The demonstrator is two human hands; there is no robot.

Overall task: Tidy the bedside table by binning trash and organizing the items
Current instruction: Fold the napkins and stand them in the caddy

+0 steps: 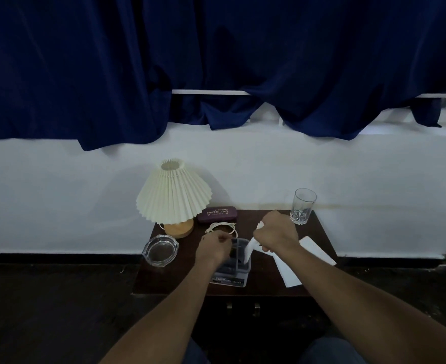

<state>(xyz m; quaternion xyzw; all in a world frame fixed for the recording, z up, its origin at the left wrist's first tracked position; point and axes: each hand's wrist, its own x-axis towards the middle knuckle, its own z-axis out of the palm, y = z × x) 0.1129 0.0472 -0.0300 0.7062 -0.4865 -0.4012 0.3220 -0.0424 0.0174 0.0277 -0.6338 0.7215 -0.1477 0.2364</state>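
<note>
Right hand (277, 232) is fisted around a crumpled white paper (250, 248), whose lower end dips into the clear plastic container (232, 271) at the middle front of the bedside table (264, 287). Left hand (214, 246) sits at the container's left rim with fingers curled, but in this dim light I can't tell whether it actually grips the rim. Two flat white sheets (290, 269) lie just right of the container, partly under the right forearm. At the back left stands a pleated lamp (173, 195), with a glasses case (216, 214) beside it and a coiled cable (222, 228) in front. There's a glass ashtray (160, 250) at front left and a drinking glass (302, 206) at the back right corner.
</note>
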